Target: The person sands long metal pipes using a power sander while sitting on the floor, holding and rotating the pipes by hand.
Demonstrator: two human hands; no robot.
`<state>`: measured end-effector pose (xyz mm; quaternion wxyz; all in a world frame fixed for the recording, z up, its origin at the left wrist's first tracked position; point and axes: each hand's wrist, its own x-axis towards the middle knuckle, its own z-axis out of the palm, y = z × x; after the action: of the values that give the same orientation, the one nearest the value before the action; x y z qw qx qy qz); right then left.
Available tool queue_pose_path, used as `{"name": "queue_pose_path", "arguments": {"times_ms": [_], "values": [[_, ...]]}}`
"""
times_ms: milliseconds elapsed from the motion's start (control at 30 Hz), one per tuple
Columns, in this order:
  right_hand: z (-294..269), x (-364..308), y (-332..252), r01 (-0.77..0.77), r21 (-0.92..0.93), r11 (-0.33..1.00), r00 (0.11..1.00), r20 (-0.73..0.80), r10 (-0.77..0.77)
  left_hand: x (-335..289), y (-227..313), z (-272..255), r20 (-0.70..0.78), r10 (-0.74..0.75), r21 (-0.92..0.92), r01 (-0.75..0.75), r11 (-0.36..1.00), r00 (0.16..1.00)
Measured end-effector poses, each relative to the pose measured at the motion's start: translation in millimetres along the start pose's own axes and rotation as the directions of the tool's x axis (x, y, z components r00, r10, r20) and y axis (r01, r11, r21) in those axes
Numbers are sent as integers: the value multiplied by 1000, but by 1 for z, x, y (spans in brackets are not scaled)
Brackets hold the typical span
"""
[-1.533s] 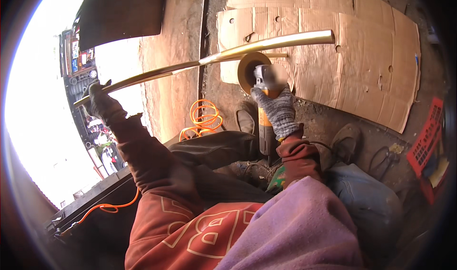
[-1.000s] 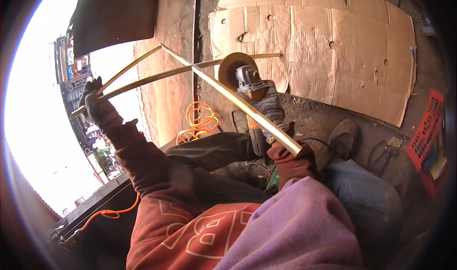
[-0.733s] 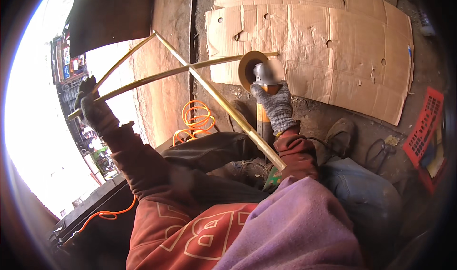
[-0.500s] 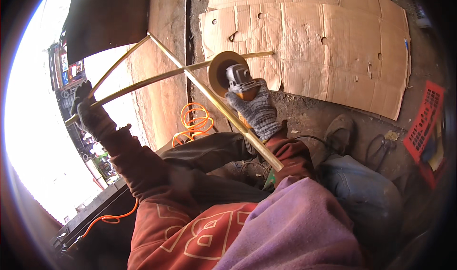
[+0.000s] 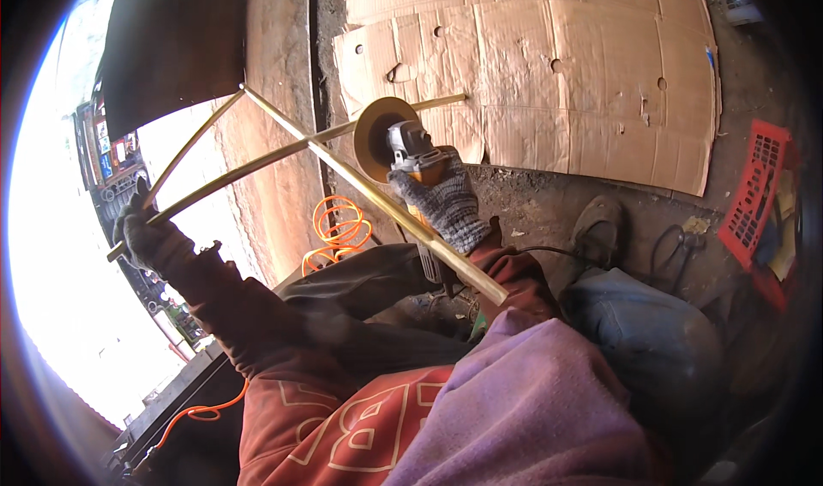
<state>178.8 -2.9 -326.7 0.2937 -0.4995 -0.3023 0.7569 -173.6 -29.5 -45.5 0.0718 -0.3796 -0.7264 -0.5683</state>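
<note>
My left hand (image 5: pixel 147 233), in a dark knit glove, is closed around the ends of a brass-coloured metal frame (image 5: pixel 231 173). Two long bars of this frame cross, and a thinner one meets them at a far corner. In my right hand (image 5: pixel 447 199), gloved in grey knit, is an angle grinder (image 5: pixel 413 147) with a yellow-and-grey body. Its large brown disc (image 5: pixel 370 139) lies over the crossing bar, right of the joint; whether they touch, I cannot tell. The grinder's rear passes under the diagonal bar, whose near end rests close to my right sleeve.
Flattened cardboard (image 5: pixel 531 100) covers the floor ahead. An orange coiled hose (image 5: pixel 339 229) lies beyond my leg. At the right are a shoe (image 5: pixel 597 229), a dark cable and a red plastic crate (image 5: pixel 754 190). A dark panel (image 5: pixel 176 40) stands at the far left.
The view has turned slightly, so the surroundings sit further left. Both hands keep their hold on the frame and the grinder, with little visible movement between them.
</note>
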Motion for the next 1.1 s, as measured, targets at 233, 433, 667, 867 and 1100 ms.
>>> {"name": "queue_pose_path", "arguments": {"times_ms": [233,433,667,867,1100], "values": [[-4,0,-1,-89,37,995,996,8,89,15,29,-34,-42,169,-200,-174,964,985],[-18,20,44,-122,-74,990,992,-24,120,-24,42,23,-172,89,77,-77,994,981],[-8,7,27,-126,-26,992,992,-13,126,-34,41,24,-100,113,45,-109,993,989],[-8,0,44,-136,-25,990,991,-24,135,-40,38,28,-108,133,-12,-135,991,985],[27,-46,24,-21,-130,991,999,28,25,-8,5,-9,-62,130,-17,-131,991,990]]}}
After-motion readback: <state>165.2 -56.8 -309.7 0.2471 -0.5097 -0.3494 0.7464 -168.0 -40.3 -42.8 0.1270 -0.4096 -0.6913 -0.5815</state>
